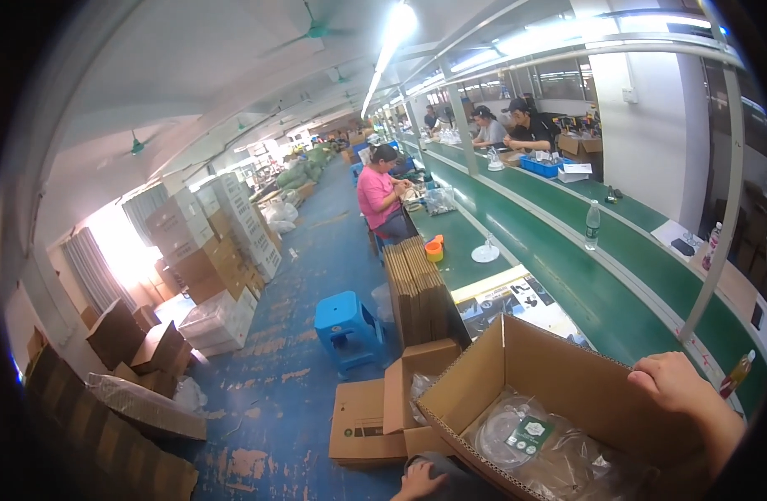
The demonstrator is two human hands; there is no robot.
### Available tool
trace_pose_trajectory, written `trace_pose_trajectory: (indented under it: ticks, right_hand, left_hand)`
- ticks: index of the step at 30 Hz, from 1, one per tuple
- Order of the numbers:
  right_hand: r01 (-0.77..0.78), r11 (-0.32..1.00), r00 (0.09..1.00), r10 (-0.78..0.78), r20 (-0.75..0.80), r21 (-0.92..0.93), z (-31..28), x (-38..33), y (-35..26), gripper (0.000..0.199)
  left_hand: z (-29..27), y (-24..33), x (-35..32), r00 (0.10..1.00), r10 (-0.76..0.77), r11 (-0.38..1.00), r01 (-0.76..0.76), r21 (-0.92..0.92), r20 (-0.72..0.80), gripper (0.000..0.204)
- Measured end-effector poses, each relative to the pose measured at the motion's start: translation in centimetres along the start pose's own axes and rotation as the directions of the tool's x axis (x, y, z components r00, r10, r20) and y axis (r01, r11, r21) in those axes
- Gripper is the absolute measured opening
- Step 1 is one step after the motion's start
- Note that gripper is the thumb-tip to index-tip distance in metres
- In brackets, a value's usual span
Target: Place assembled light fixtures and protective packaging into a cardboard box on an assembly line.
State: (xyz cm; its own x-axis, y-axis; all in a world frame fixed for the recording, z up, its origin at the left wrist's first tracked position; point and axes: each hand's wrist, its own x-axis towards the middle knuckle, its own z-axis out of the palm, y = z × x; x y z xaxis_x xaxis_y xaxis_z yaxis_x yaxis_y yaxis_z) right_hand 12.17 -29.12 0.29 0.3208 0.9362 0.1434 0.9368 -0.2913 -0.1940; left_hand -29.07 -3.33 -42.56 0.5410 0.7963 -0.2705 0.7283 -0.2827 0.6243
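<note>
Cardboard box (559, 367): plain brown, deep and open-topped, with corrugated layers exposed along the near-left edge; it is seen at a slant at the lower right, beside the near end of the green worktop (459, 238).
Box contents: crinkled, clear plastic bags (580, 468) are heaped inside; a pale, rounded shape is shown under a dark green label (529, 434) printed in white.
Grip at the rim: the far right edge of the box is held by the right hand (671, 384), its fingers curled closed over the cardboard; how firmly it is pressed cannot be told.
Grip at the lower edge: the left hand (421, 480) is laid by dark grey fabric (454, 476), fingers loosely bent; whether anything is held cannot be told.
Cartons alongside: a printed brown carton (363, 422) and an opened carton (433, 359) are placed just left of the box, below a stack of folded cardboard (417, 288).
Hidden: the underside of the box, and whatever it is rested on.
Cut off: the left wrist is cropped by the lower edge; the box's near right corner is lost in the dark rim.
Hard to make out: the bagged items are obscured by glare and folds.
</note>
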Motion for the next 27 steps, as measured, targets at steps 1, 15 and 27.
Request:
trace_pose_trajectory:
  ticks: [1, 15, 27]
  right_hand:
    - [0.034, 0.999, 0.999, -0.034, -0.003, 0.041, 0.5, 0.8, 0.5, 0.034]
    - [0.046, 0.998, 0.998, -0.048, 0.051, 0.043, -0.5, 0.5, -0.6, 0.038]
    - [0.047, 0.998, 0.997, -0.050, 0.064, 0.046, -0.3, 0.5, -0.1, 0.040]
  left_hand:
    - [0.3, 1.5, -1.6, 0.999, -0.022, 0.971, 0.030, 0.236, -0.036, 0.076]
    - [3.8, 2.3, 4.1, 0.978, -0.181, 0.760, 0.074, 0.646, 0.101, 0.066]
    - [2.4, 2.7, 3.8, 0.959, -0.256, 0.803, 0.139, 0.579, 0.124, 0.069]
